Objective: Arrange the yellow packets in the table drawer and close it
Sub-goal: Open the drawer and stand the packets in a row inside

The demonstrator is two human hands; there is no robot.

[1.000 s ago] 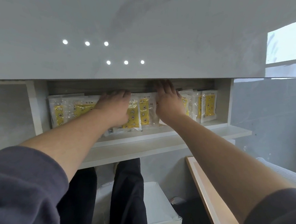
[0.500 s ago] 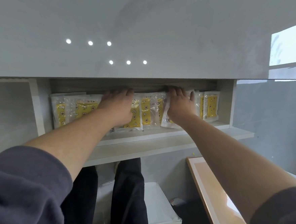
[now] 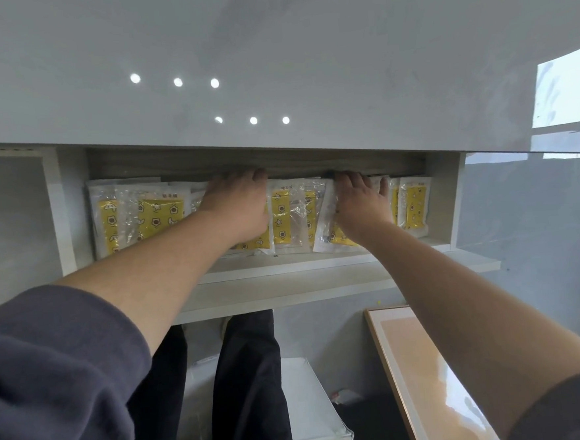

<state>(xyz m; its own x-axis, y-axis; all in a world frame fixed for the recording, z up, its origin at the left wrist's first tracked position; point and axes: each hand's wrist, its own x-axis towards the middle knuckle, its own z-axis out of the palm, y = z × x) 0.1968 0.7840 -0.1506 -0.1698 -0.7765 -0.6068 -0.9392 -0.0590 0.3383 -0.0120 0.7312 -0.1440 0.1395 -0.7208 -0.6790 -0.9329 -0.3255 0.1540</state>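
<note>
The table drawer (image 3: 286, 288) stands pulled out beneath the glossy grey table top (image 3: 270, 49). Several yellow packets in clear wrappers stand in a row inside it, from the left end (image 3: 159, 215) through the middle (image 3: 283, 217) to the right end (image 3: 416, 207). My left hand (image 3: 239, 206) rests flat on the packets left of centre and hides them. My right hand (image 3: 359, 204) lies on a tilted packet (image 3: 326, 224) with its thumb spread to the right. The fingertips of both hands reach the drawer's back, under the table's edge.
An open white compartment (image 3: 10, 218) sits left of the drawer. Below are my legs in dark trousers (image 3: 248, 377), a white box (image 3: 314, 390) on the floor and a wood-framed board (image 3: 429, 364) leaning at the right.
My right hand has slid to the right along the row, and the packet under it now leans. My left hand has barely moved.
</note>
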